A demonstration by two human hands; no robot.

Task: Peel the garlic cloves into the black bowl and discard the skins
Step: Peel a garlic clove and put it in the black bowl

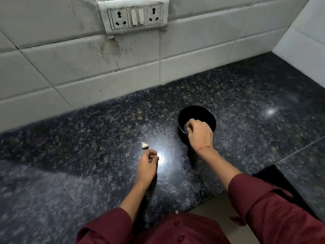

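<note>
While the right hand point(199, 133) hovers over the round black bowl point(193, 111) with its fingers curled, probably to drop a peeled clove, though whether it holds anything cannot be told, the left hand point(147, 162) pinches a small white garlic piece point(144, 145) above the dark speckled granite desk point(88, 155), ready for peeling.

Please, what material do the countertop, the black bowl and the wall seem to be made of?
Countertop: polished dark stone, probably granite; it is speckled and reflects a bright light. Black bowl: smooth with a faint sheen, maybe plastic or glazed ceramic; cannot tell. Wall: white glazed tiles with visible joints.
</note>
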